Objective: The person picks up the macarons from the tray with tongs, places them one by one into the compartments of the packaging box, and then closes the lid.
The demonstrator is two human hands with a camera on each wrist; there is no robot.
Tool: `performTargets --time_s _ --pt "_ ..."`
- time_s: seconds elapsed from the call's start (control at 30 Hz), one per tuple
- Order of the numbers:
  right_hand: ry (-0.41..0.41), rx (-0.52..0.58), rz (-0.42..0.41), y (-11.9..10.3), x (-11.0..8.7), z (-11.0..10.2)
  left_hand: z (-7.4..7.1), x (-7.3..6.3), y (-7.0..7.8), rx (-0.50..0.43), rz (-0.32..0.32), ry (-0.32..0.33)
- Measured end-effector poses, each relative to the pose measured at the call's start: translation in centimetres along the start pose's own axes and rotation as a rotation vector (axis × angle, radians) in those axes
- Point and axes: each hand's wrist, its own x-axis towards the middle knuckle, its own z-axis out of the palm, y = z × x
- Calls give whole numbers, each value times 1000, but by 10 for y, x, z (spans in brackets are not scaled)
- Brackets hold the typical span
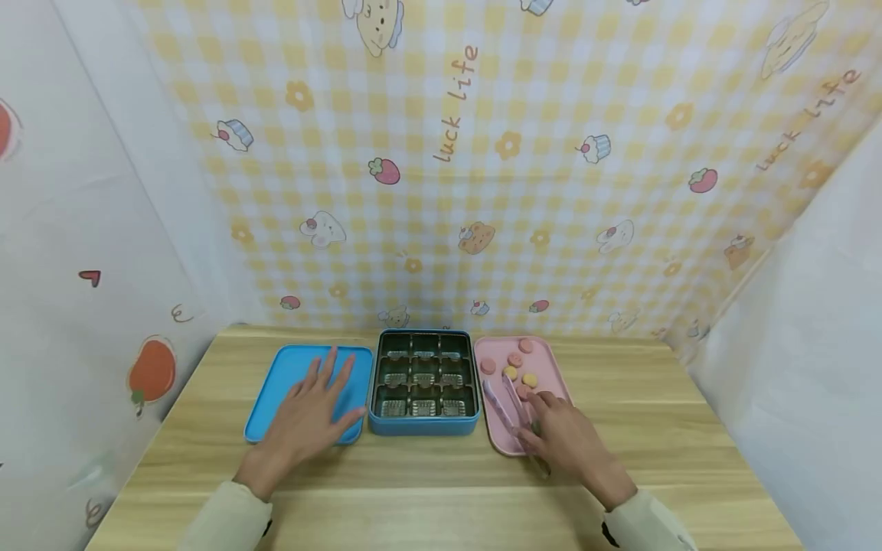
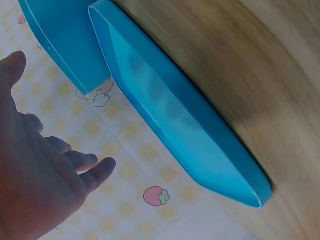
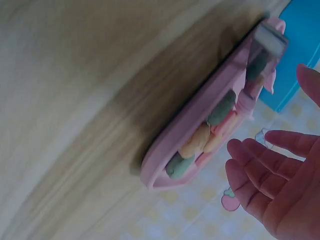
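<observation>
The right hand (image 1: 568, 438) pinches nothing: its fingers bend loosely and stand apart from the thumb, with a gap to the things below in the right wrist view. Directly beneath lie the tongs (image 1: 501, 409), aimed from five o'clock toward eleven, tips on the pink tray (image 1: 547, 375) and closed end poking out over the near rim. That overhang probably leaves the end easy to reach. Around the tips sit pink, yellow and green cookies (image 1: 529, 379), mostly toward the tray's twelve o'clock; the raised rim likely keeps them from rolling off.

At nine o'clock from the pink tray, just beside it, stands an open blue box (image 1: 423, 426), its nine compartments bare, the dividers apparently meant to keep pieces apart. Farther toward nine o'clock is the blue tray (image 1: 276, 390), nothing on it, with the left hand (image 1: 311, 413) hovering above, fingers spread, gripping nothing.

Everything rests on a wood-grain table (image 1: 420, 490). A yellow checked cloth (image 1: 427, 222) with cakes and strawberries hangs at twelve o'clock, and pale curtains (image 1: 813, 321) close off nine and three.
</observation>
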Motion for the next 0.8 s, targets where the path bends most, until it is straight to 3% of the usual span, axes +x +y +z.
performTargets --time_s 0.27,0.57,0.8 --pt "-5 -2 24 -8 1 8 7 6 10 -95 -28 -20" --pt "11 -17 52 -14 4 13 14 17 24 -307 -167 -62" --pt "15 -18 79 -17 8 17 22 26 31 -429 -180 -102"
